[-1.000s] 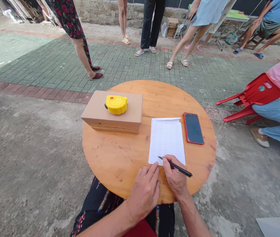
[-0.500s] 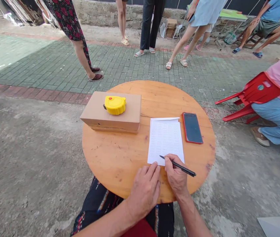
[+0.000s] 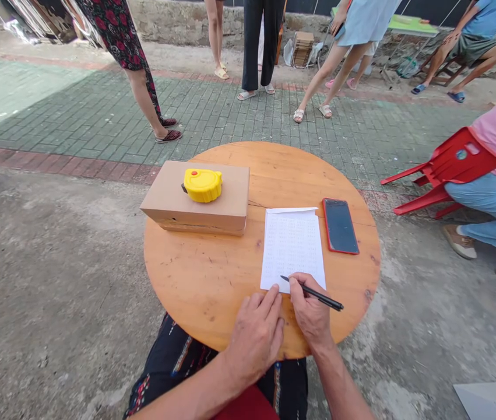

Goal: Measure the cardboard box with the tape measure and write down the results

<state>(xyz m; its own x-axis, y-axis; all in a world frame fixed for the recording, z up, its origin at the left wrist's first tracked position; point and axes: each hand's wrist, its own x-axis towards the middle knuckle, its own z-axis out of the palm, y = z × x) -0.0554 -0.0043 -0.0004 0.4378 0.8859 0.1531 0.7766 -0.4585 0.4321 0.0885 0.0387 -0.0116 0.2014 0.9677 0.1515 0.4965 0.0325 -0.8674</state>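
Observation:
A black pen [image 3: 324,298] is pinched in my right hand [image 3: 311,312], its tip at the lower part of a white sheet of paper [image 3: 294,248]. Rows of small marks, too fine to read, cover most of the sheet. My left hand [image 3: 256,329] lies flat on the table with fingers stretched out, the fingertips at the paper's bottom edge. To the right of the paper lies a phone [image 3: 341,226] in a red case. A yellow tape measure [image 3: 203,186] rests on a brown cardboard box [image 3: 230,213] at the left.
The round wooden table [image 3: 204,280] stands before my lap. A person sits at the right on a red plastic chair [image 3: 457,156]. Several people stand on the green paving [image 3: 213,122] beyond, and another sits far right near a green-topped table [image 3: 411,26].
The pen and my right hand have shifted slightly left over the paper. My left hand keeps its place. In the background, the dark-trousered person's legs have moved a little left.

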